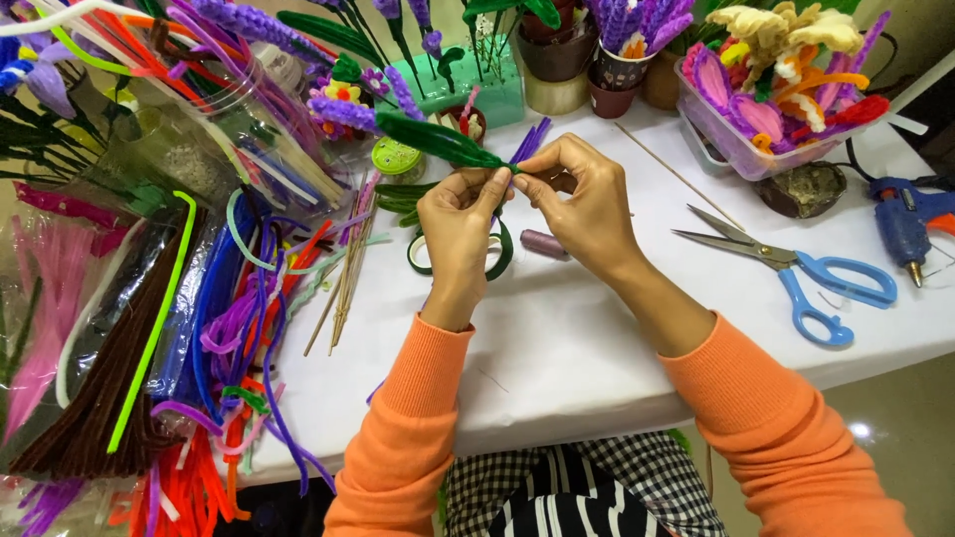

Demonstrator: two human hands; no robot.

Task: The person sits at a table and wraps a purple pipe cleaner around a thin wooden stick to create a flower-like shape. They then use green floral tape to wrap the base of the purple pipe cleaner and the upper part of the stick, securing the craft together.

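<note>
Above the white table (557, 338), the left hand (456, 224) and right hand (587, 204) both pinch the base of a green pipe-cleaner leaf (438, 139), which points up and left. A roll of green tape (497, 261) lies just under the hands, blue-handled scissors (796, 268) to the right, and loose pipe cleaners (209, 328) are heaped at left.

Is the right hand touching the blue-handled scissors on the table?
Apart. The head view shows the right hand up at the green leaf, with bare white table between it and the scissors.
</note>
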